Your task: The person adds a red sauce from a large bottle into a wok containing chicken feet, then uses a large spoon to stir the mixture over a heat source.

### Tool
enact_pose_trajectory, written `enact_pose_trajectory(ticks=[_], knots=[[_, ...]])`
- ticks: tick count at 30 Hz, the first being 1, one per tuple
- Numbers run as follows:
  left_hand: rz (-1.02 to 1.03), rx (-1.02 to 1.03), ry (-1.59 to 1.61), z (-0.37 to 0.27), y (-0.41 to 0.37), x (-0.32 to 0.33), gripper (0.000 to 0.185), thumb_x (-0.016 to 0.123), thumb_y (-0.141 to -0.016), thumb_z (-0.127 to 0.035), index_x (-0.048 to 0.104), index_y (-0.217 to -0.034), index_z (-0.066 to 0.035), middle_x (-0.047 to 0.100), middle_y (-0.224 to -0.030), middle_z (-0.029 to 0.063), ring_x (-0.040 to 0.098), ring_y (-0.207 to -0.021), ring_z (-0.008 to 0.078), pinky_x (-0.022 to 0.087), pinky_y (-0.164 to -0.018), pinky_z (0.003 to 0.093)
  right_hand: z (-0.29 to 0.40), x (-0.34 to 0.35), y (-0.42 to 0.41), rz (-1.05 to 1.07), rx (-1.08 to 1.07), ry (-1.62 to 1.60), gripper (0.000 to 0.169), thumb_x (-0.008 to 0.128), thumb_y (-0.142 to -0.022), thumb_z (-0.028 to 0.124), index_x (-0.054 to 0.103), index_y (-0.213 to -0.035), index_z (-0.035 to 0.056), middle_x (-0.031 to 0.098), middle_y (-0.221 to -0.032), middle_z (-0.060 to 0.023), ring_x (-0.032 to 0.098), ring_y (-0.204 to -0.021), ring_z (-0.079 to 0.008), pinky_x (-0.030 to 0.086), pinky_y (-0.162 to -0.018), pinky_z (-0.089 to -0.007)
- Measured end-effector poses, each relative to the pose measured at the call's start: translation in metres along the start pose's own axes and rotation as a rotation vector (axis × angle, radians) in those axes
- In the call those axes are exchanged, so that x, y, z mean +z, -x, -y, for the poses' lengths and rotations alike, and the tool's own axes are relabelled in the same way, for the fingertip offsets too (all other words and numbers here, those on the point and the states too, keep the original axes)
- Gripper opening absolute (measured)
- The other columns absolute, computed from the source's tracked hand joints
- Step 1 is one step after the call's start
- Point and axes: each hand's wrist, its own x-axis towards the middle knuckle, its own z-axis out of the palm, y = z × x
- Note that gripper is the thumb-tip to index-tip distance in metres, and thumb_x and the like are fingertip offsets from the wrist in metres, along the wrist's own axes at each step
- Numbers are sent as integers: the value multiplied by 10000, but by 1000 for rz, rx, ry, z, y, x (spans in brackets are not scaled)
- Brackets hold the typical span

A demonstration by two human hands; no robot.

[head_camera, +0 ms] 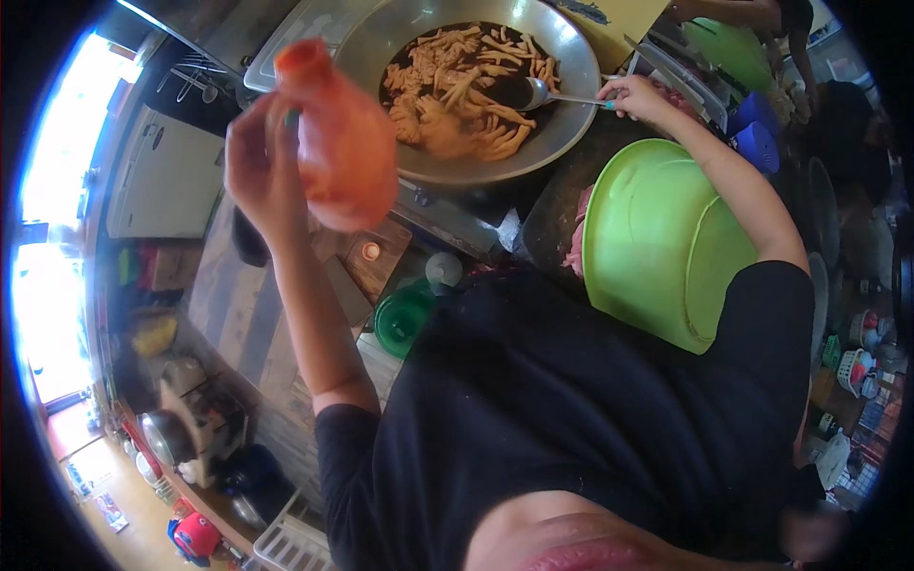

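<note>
My left hand (263, 160) grips the handle of a blurred, translucent orange plastic jug (348, 157), raised off the surface and left of a wide metal wok (582, 121). The jug is upright, its mouth uncapped. Chicken feet (457, 121) lie in dark brown liquid (503, 91) inside the wok. At the wok's right rim, my right hand (638, 100) holds a large metal spoon (540, 94) by its handle, the bowl end over the dark liquid. A small orange cap (370, 250) rests on a wooden surface below the jug.
A large lime-green plastic basin (643, 235) stands tilted under my right forearm, with raw meat (578, 239) beside it. A green plastic container (403, 321) is near my body. Purple containers (757, 146) and another person's arm (728, 13) are at upper right.
</note>
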Motion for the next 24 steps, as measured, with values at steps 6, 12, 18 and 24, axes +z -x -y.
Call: enact_pose_trajectory(ticks=[6, 12, 18, 24], knots=[[68, 196, -44, -34, -52, 57, 166, 570, -745, -119, 604, -869, -15, 610, -836, 69, 557, -742, 109, 429, -683, 230, 5, -1, 9, -34, -92, -270, 254, 497, -701, 53, 584, -940, 60, 528, -560, -7, 410, -417, -32, 293, -365, -155], [194, 119, -23, 1, -73, 103, 168, 628, -707, -161, 613, -811, -30, 609, -686, 79, 563, -598, 120, 441, -570, 242, 60, -33, 16, -146, -165, -350, 244, 499, -691, 22, 593, -915, 51, 523, -614, 1, 432, -510, -44, 314, -424, -185], [286, 81, -356, 24, -73, 127, 153, 614, -677, -183, 622, -771, -64, 598, -669, 113, 579, -601, 249, 448, -557, 317, 101, -69, 20, -260, -242, -267, 254, 491, -703, 88, 595, -934, 68, 501, -543, 18, 362, -438, -23, 277, -396, -175], [318, 41, -392, 38, -75, 140, 169, 600, -668, -194, 615, -752, -48, 592, -660, 139, 578, -621, 286, 450, -567, 334, 128, -90, 30, -320, -177, -226, 241, 499, -739, 67, 585, -963, 88, 502, -563, 30, 337, -395, 10, 251, -353, -133]])
